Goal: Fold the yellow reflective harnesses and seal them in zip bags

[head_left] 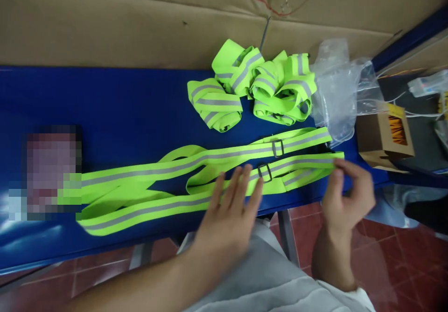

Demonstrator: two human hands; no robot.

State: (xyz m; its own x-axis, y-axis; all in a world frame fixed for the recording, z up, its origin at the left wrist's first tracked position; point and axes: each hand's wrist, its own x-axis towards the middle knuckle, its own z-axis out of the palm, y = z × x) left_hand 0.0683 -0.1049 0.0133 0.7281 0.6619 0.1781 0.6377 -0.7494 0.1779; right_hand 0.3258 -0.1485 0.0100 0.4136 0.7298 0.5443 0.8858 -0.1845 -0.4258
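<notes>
A neon yellow-green reflective strap harness (147, 172) with a grey stripe lies stretched lengthwise along the blue table. Two dark buckles, an upper buckle (278, 149) and a lower buckle (265, 172), sit on its straps. My left hand (231, 209) rests flat with fingers outstretched on the lower strap, left of the lower buckle. At the harness's right end, my right hand (348, 193) pinches the lower strap's end between thumb and forefinger. Its other fingers are curled.
Several bundled reflective straps (217, 103) lie at the back of the blue table (115, 111). Clear plastic bags (336, 88) and a cardboard box (383, 137) are to the right. A pixelated patch covers something at left. A padded tan wall (133, 27) stands behind.
</notes>
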